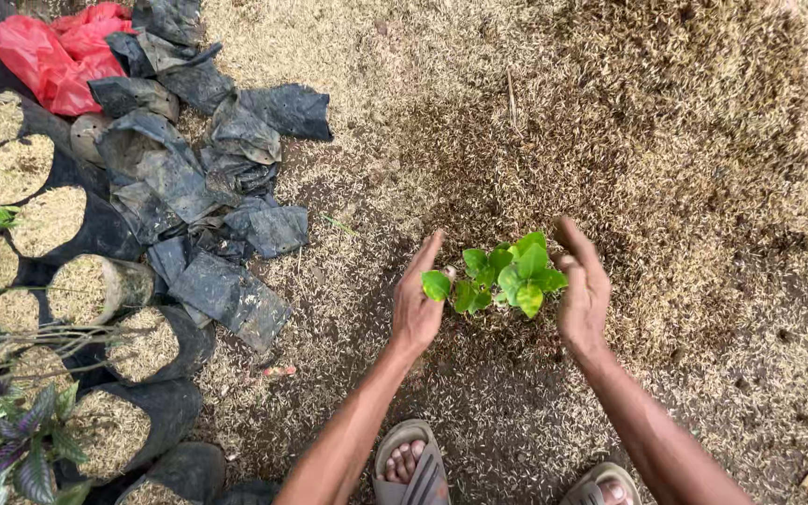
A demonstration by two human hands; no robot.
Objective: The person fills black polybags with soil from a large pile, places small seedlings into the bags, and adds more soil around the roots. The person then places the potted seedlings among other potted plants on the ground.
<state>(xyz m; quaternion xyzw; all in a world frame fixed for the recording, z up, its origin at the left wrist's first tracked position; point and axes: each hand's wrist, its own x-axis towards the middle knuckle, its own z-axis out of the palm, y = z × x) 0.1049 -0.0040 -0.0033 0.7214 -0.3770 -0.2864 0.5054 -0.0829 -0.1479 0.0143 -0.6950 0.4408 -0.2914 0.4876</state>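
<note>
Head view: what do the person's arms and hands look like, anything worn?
Both forearms are bare, with no sleeves in view. The left hand and right hand wear no gloves; no rings, watch or bands show. Husk bits or soil may cling to the fingers; too small to tell.

Arms: left bare, no sleeves seen.
Left hand (416,301): no glove or ring worn.
Right hand (582,292): likewise ungloved.
Feet: grey open-toed strap sandals (411,465) worn.

both hands, left (416,304) and right (582,292), open, palms facing inward.
</note>
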